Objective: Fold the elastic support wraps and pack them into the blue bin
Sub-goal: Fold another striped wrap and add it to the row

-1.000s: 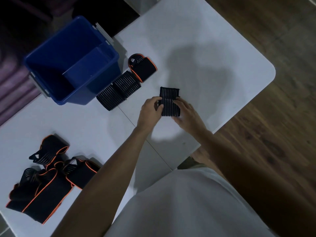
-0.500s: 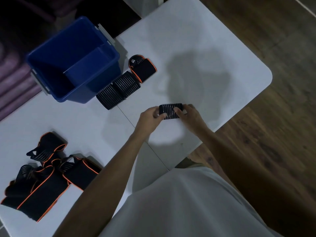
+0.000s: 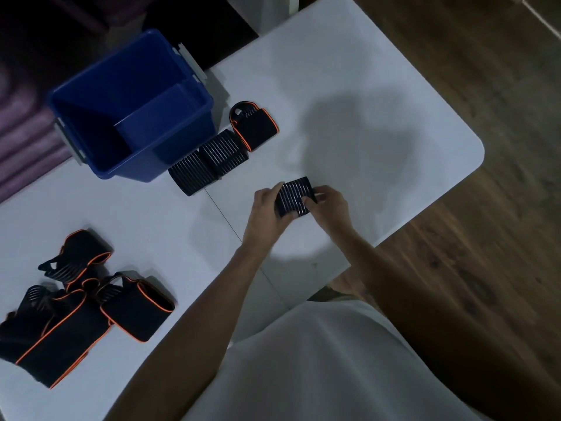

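At the far left, well to the near-left of the blue bin (image 3: 130, 107), we see a loose pile of orange-trimmed wraps (image 3: 76, 305) lying unfolded on the white table (image 3: 349, 86). The bin stands upright at the table's far edge, its inside dark; we cannot tell whether anything lies in it. Touching the bin's right wall lie two folded ribbed wraps (image 3: 209, 161), side by side, and just past them a folded orange-trimmed wrap (image 3: 255, 126). Further right of the bin and nearer to us, both hands hold a small ribbed wrap (image 3: 294, 197), folded into a compact block, just above the table. Our left hand (image 3: 268, 214) grips its left end, fingers curled round it with the thumb on top. Our right hand (image 3: 329, 208) pinches its right end, fingers curled over the edge. To the right of everything, beyond the table's rounded corner, lies the wooden floor (image 3: 485, 238).
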